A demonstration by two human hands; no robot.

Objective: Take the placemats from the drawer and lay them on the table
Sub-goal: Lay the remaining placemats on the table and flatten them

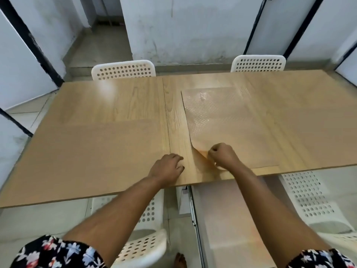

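A thin, see-through placemat [228, 120] with a dotted pattern lies on the right half of the wooden table [96, 144]. Its near left corner is lifted and folded, pinched in my right hand [222, 155]. My left hand [168, 168] rests on the bare tabletop just left of that corner, fingers curled and holding nothing. Under the table's near edge an open drawer [228, 225] sticks out towards me, with a pale sheet that may be another placemat lying inside.
Two white perforated chairs [123, 70] [258, 63] stand at the table's far side. Two more [143, 246] [309, 202] stand on my side, flanking the drawer. White walls with black frames surround the room. A bare foot [180, 260] shows on the floor.
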